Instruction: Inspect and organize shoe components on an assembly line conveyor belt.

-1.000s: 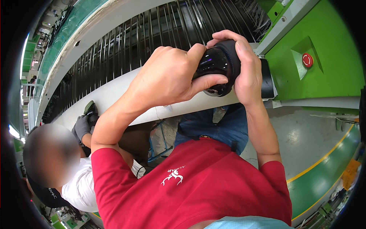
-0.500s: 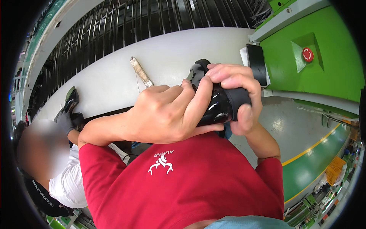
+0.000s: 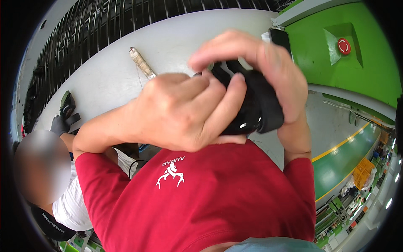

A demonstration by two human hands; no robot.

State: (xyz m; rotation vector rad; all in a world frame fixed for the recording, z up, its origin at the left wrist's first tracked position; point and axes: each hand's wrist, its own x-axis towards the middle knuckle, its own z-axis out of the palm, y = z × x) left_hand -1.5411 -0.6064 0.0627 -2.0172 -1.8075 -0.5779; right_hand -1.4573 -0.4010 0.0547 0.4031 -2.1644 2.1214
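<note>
A glossy black shoe-like piece (image 3: 243,114) with a matte black band at its right end is held up in front of my chest, over the near edge of the white table. My left hand (image 3: 178,113) is closed around it, with the fingers curled over its face and the thumb under it. Blurred by motion, my right hand (image 3: 279,75) arches over its top and right end, palm against the band. Both hands cover much of the piece. Behind my left hand, a slim tape-wrapped tool (image 3: 142,63) lies on the table.
The white table (image 3: 176,38) runs along a row of dark metal bars (image 3: 126,21). At right stand a green machine with a red stop button (image 3: 344,46) and a phone-like black slab (image 3: 280,40). A co-worker's gloved hand (image 3: 60,126) at left holds a black-and-green piece (image 3: 66,105).
My right hand has moved up, its fingers lifting off the front of the piece and arching over its top. My left hand keeps its grip. The whole view has shifted slightly.
</note>
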